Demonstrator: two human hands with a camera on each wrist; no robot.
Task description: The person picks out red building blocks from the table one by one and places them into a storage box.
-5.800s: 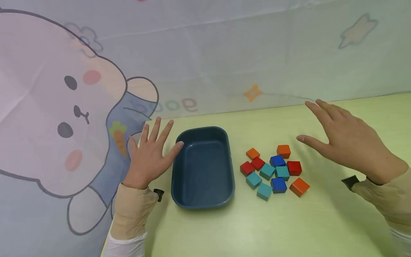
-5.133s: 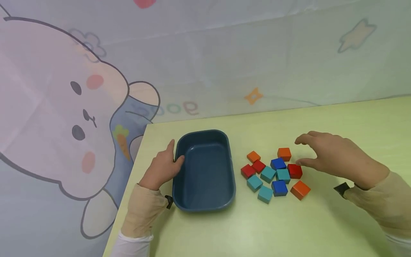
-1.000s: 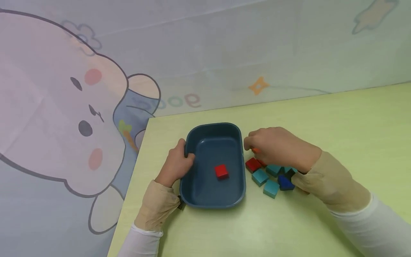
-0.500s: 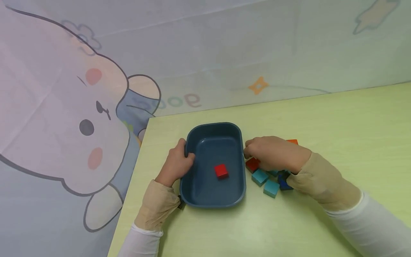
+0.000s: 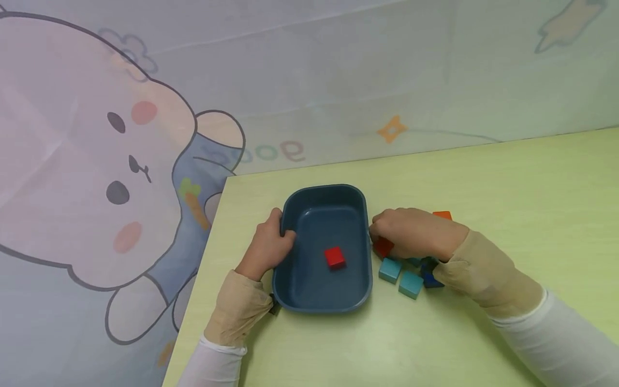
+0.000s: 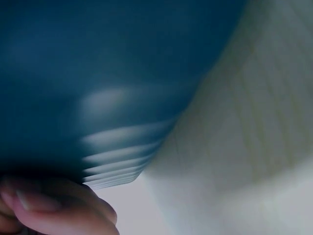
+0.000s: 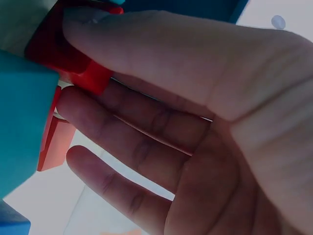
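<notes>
My left hand (image 5: pixel 267 244) grips the left rim of a dark blue plastic bin (image 5: pixel 323 310), thumb over the edge. In the left wrist view the bin's outer wall (image 6: pixel 122 58) fills the upper left, with curled fingers (image 6: pixel 63 208) below it. One red block (image 5: pixel 335 258) lies inside the bin. Just right of the bin, my right hand (image 5: pixel 413 231) pinches another red block (image 5: pixel 383 247). The right wrist view shows the thumb pressed on that red block (image 7: pixel 68 54), the lower fingers spread behind. The hand hides several blocks in the head view.
Two teal blocks (image 5: pixel 411 284) lie in front of the right hand, with a blue block (image 5: pixel 432 278) partly under the wrist. An orange block (image 5: pixel 442 215) shows behind it. A printed cloth (image 5: pixel 329 107) hangs along the table's (image 5: pixel 387 344) back edge.
My left hand has come onto the bin's rim, and a red block now lies in the bin. Over the last second, my right hand moved nearer, from an orange block to the red one.
</notes>
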